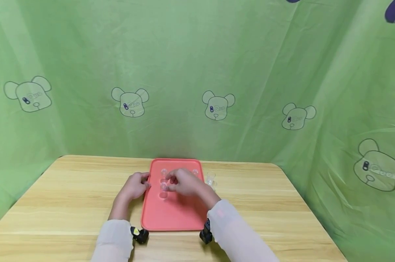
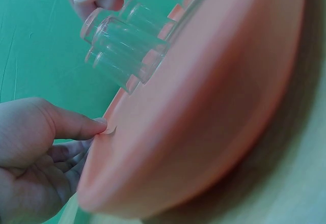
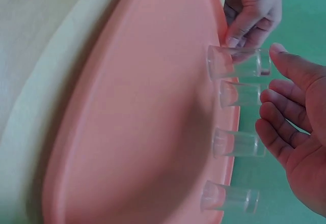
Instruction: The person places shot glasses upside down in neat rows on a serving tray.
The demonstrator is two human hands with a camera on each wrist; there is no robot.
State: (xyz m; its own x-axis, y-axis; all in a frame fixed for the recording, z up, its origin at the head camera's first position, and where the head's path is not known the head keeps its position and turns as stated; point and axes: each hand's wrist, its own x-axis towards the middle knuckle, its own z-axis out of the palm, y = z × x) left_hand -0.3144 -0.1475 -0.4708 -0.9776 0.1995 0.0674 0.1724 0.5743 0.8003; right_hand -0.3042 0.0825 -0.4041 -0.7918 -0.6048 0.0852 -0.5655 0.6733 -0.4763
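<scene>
A coral-red tray lies on the table. My left hand holds its left edge; in the left wrist view the thumb presses on the rim with the other fingers outside it. Clear plastic cups stand on the tray with their wide ends down, several in the right wrist view. Over the nearest cup hovers my right hand, thumb parted from the fingers. Its thumb tip is close to that cup's upper end, and its fingertips are near a second cup. Whether they touch cannot be told.
Beyond the tray's right edge, clear cups stand on the wooden table. Another cup is at the tray's back right corner. A green cloth with bear-head prints hangs behind the table and along its sides.
</scene>
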